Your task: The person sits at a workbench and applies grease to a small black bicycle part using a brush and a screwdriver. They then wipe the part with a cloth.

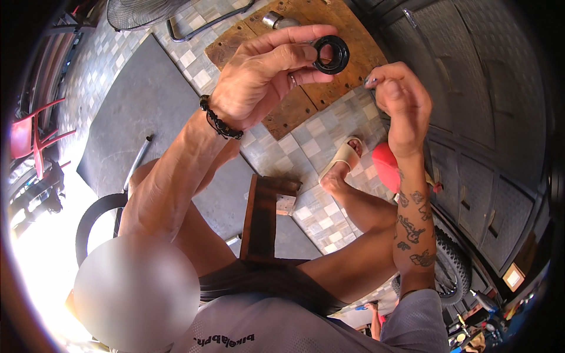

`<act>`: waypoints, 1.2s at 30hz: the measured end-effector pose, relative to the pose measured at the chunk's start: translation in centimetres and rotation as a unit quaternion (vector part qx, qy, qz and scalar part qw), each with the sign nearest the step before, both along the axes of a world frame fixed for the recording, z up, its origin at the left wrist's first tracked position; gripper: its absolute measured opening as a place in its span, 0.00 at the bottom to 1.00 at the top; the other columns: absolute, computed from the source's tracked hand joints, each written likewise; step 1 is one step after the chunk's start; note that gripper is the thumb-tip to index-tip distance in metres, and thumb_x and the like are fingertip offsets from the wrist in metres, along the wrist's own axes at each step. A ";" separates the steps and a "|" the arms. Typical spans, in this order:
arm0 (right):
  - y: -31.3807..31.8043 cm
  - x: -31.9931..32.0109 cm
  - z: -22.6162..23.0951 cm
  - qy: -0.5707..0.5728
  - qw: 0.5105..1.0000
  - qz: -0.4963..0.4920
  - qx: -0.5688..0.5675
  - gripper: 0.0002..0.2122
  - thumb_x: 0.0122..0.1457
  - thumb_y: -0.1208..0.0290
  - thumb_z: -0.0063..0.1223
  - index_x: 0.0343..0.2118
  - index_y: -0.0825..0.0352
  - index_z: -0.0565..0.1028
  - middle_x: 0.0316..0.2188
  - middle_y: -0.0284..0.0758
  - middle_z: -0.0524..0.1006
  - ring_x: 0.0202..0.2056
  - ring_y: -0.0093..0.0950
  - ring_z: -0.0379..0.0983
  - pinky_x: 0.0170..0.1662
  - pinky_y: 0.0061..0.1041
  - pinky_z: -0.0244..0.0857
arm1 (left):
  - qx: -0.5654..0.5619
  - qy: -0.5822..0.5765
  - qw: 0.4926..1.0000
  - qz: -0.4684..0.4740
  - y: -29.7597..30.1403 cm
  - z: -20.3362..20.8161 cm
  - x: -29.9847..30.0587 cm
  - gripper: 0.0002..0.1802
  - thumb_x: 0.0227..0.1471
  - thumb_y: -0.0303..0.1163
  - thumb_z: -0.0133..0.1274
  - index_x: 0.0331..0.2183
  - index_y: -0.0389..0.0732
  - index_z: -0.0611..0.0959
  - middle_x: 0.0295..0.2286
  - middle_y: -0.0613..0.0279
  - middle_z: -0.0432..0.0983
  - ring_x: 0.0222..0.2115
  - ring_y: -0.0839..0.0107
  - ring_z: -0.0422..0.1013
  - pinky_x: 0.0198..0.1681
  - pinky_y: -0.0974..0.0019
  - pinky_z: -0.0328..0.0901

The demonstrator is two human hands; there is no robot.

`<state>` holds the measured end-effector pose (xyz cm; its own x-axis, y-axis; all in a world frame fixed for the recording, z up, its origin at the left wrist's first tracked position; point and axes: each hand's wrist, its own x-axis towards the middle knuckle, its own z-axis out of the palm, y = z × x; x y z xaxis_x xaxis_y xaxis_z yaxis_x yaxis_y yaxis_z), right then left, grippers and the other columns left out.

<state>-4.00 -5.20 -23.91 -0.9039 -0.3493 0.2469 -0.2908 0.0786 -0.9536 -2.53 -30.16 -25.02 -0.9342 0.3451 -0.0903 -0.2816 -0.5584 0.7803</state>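
My left hand (259,73), with a black cord bracelet at its wrist, holds up a black ring-shaped part (342,56) over the wooden board. Thumb and fingers grip the ring's left edge, and its open centre faces me. To the right of the ring, and apart from it, my right hand (403,109) is curled with thumb and index finger pinched together. A small dark, shiny spot shows at those fingertips; I cannot make out whether it is a held piece or grease. Below the hands are my bare legs and one foot in a cream slipper (341,160).
A worn wooden board (353,41) bears a metal hammer-like head (272,20). Around me are a dark grey mat (135,94), a brown upright bracket (253,217), a red object (386,165), bicycle tyres (450,259), dark cabinets (447,70), a fan (141,13) and a red chair (35,138).
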 end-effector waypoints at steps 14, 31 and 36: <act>-0.7 -0.2 0.5 -0.306 0.935 0.105 -0.144 0.28 0.77 0.51 0.31 0.49 0.74 0.77 0.14 0.19 0.53 0.16 0.13 0.44 0.21 0.19 0.39 | -0.014 0.018 1.000 0.011 0.4 0.1 0.1 0.22 0.61 0.22 0.59 0.57 0.32 0.80 0.46 0.55 0.83 0.48 0.69 0.78 0.56 0.63 0.74; -1.1 -0.2 0.2 0.180 0.972 0.031 0.146 0.16 0.68 0.76 0.50 0.56 0.64 0.81 0.48 0.39 0.85 0.45 0.37 0.85 0.46 0.31 0.78 | -0.015 -0.031 0.999 -0.025 -0.2 -0.6 0.5 0.29 0.69 0.43 0.47 0.60 0.30 0.75 0.47 0.49 0.82 0.44 0.64 0.80 0.50 0.62 0.75; -0.9 -0.1 -0.2 0.187 0.964 0.017 0.189 0.18 0.65 0.80 0.52 0.55 0.59 0.82 0.46 0.37 0.86 0.40 0.34 0.86 0.40 0.30 0.79 | -0.002 -0.028 0.999 -0.024 -0.2 -0.7 0.7 0.28 0.70 0.42 0.47 0.59 0.28 0.75 0.48 0.48 0.82 0.45 0.63 0.80 0.51 0.62 0.75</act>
<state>-4.12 -6.06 -24.12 -0.7625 -0.5066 0.4025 -0.6173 0.3833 -0.6871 -1.86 -30.39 -25.70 -0.9101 0.3885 -0.1442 -0.3518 -0.5403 0.7644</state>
